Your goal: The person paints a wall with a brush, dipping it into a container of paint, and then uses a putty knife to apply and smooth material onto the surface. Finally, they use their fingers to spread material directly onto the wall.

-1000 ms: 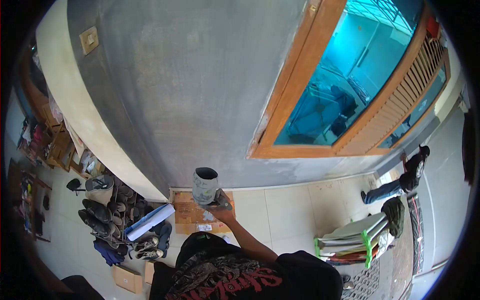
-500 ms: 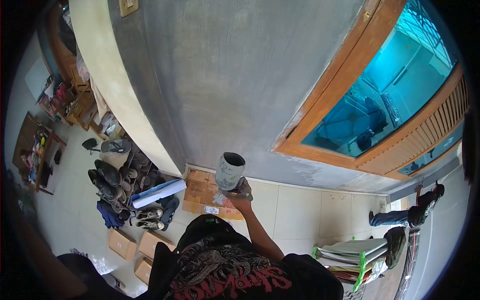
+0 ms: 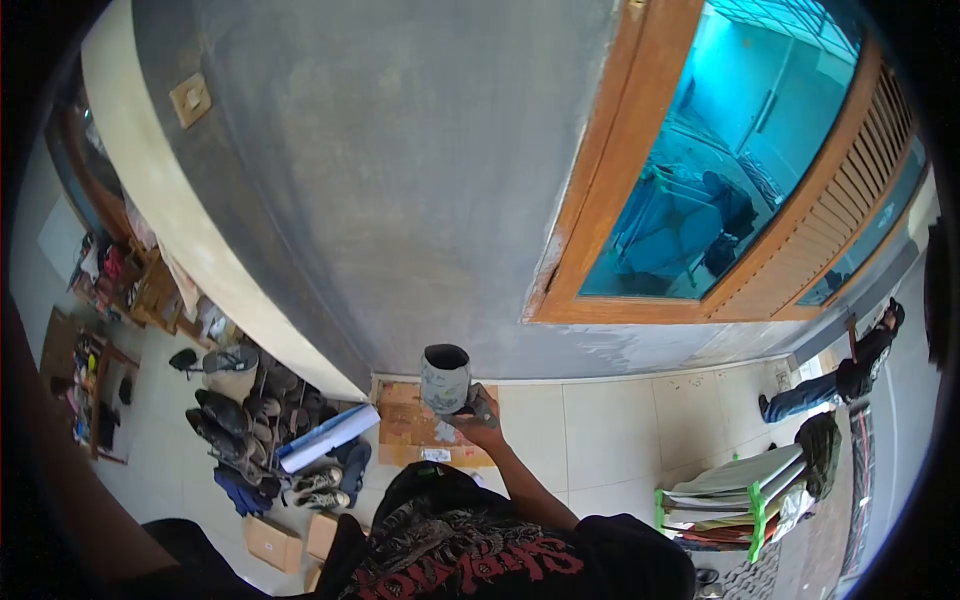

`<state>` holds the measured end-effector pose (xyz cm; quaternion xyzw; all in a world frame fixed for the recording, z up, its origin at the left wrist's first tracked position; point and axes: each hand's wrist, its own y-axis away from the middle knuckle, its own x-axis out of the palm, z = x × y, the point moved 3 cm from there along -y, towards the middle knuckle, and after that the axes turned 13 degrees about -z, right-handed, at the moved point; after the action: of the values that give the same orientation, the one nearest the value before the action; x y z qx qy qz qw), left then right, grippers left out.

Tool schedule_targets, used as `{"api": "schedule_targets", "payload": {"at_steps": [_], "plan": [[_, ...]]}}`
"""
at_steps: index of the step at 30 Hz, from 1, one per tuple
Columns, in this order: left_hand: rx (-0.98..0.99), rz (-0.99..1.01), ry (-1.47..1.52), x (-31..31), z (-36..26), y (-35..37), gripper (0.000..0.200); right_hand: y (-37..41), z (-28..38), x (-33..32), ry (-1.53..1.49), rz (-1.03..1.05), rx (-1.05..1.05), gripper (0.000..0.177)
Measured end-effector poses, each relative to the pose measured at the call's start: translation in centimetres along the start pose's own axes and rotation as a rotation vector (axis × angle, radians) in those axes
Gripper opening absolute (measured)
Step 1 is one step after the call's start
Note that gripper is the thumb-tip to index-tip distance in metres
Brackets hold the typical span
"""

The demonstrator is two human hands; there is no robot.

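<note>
My right hand is closed round the lower part of a paint-stained container, a grey-smeared open-topped tub whose dark inside shows. The hand has grey smears on it. The container is held upright in front of the grey wall, above a flattened cardboard sheet on the floor. My left arm reaches up along the left edge of the view, and its hand is out of sight.
Left of the wall's cream edge lie many shoes, a blue-white box and cardboard boxes. A wooden window frame is on the right. Behind it stand a laundry rack and another person.
The view has turned, so the window sits further left and the wall switch is lower. My left arm shows more at the left edge. The container stays in my right hand.
</note>
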<state>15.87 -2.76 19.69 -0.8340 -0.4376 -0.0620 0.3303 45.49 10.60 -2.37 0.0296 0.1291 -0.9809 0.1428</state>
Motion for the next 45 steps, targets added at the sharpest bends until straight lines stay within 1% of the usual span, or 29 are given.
{"api": "schedule_targets", "payload": {"at_steps": [3,5,7,8,10,13,14,16,17,19,20,22,23,25,26,28,31,32,34,35,36,37,38,39,40,41,42,44,45], "plan": [[0.005,0.066,0.088,4.1,0.2,-2.7,0.043,-1.1,1.1,-1.3,-0.018,-0.017,0.011,0.049],[-0.012,0.106,0.149,6.8,0.7,-3.6,0.042,-1.7,0.0,-2.1,0.022,-0.035,-0.016,0.052],[-0.024,0.124,0.198,8.5,0.7,-4.1,0.041,-2.2,0.6,-2.5,0.089,0.015,-0.205,0.067],[-0.025,0.118,0.219,9.0,0.6,-4.2,0.04,-2.5,0.8,-2.8,0.091,0.016,-0.214,0.067],[-0.032,0.126,0.256,10.2,0.3,-4.6,0.038,-2.7,0.7,-2.7,-0.02,0.058,-0.044,0.073],[-0.044,0.128,0.311,11.8,0.1,-5.1,0.036,-2.9,-0.3,-2.2,-0.107,0.061,-0.074,0.071],[-0.048,0.124,0.323,12.1,0.0,-5.3,0.036,-3.2,0.3,-2.1,-0.112,0.063,-0.077,0.071],[-0.07,0.116,0.346,12.4,0.0,-5.1,0.034,-3.1,1.8,-2.4,-0.015,0.063,-0.1,0.067],[-0.085,0.111,0.358,12.5,0.1,-4.9,0.034,-3.1,1.3,-2.3,-0.015,0.063,-0.093,0.067],[-0.113,0.1,0.383,12.6,0.2,-4.6,0.032,-3.2,0.3,-1.9,-0.056,0.071,-0.161,0.062],[-0.126,0.092,0.397,12.8,0.3,-4.4,0.032,-3.3,0.3,-1.8,-0.053,0.072,-0.156,0.062],[-0.143,0.051,0.413,11.8,-0.1,-3.8,0.03,-3.1,0.4,-1.2,-0.098,0.081,-0.053,0.058],[-0.139,0.022,0.422,11.1,-0.6,-3.6,0.03,-2.9,0.5,-0.6,-0.098,0.109,-0.055,0.058],[-0.118,-0.021,0.451,10.2,-1.5,-3.9,0.028,-3.1,1.1,0.2,-0.214,0.026,-0.025,0.048],[-0.111,-0.034,0.475,10.2,-1.8,-4.0,0.027,-3.2,1.8,0.5,-0.209,0.037,-0.039,0.048],[-0.106,-0.054,0.521,13.4,-5.6,-5.1,0.026,-3.0,3.0,1.2,-0.068,0.015,-0.096,0.049],[-0.1,-0.118,0.552,9.4,-4.2,-4.6,0.024,-2.5,2.0,2.4,0.006,-0.005,-0.105,0.052],[-0.096,-0.155,0.545,7.3,-4.0,-4.3,0.023,-2.2,4.6,2.6,0.038,-0.008,-0.01,0.055],[-0.083,-0.24,0.526,3.1,-5.3,-3.3,0.022,-1.7,0.6,4.2,-0.11,-0.055,-0.017,0.054],[-0.082,-0.287,0.52,1.8,-6.3,-3.0,0.021,-1.1,0.1,4.5,-0.194,-0.09,-0.035,0.053],[-0.191,-0.25,0.601,3.0,-3.9,-3.3,0.024,-0.7,0.5,4.5,-0.014,-0.086,-0.071,0.052],[-0.238,-0.239,0.528,3.8,-2.7,-4.0,0.028,-0.5,0.9,4.7,0.166,-0.084,-0.114,0.051],[-0.289,-0.202,0.584,4.1,-2.0,-3.8,0.027,-0.1,0.0,5.2,0.049,-0.118,-0.049,0.055],[-0.303,-0.224,0.576,4.0,-1.4,-3.4,0.027,0.5,0.1,5.5,0.062,-0.104,-0.031,0.055],[-0.378,-0.206,0.567,4.3,-0.7,-3.1,0.027,0.6,0.3,5.7,-0.001,-0.129,-0.017,0.055],[-0.452,-0.182,0.559,4.6,-0.1,-2.7,0.027,0.5,0.8,5.9,-0.066,-0.16,-0.006,0.054],[-0.465,-0.183,0.558,4.7,0.1,-2.5,0.027,0.7,2.9,6.4,-0.126,-0.16,0.046,0.054],[-0.501,-0.059,0.61,5.3,0.2,-2.2,0.029,0.9,3.1,6.4,-0.103,-0.16,0.04,0.053],[-0.515,-0.05,0.612,5.3,0.2,-2.1,0.029,1.1,3.4,6.5,-0.087,-0.154,0.023,0.053]]}}
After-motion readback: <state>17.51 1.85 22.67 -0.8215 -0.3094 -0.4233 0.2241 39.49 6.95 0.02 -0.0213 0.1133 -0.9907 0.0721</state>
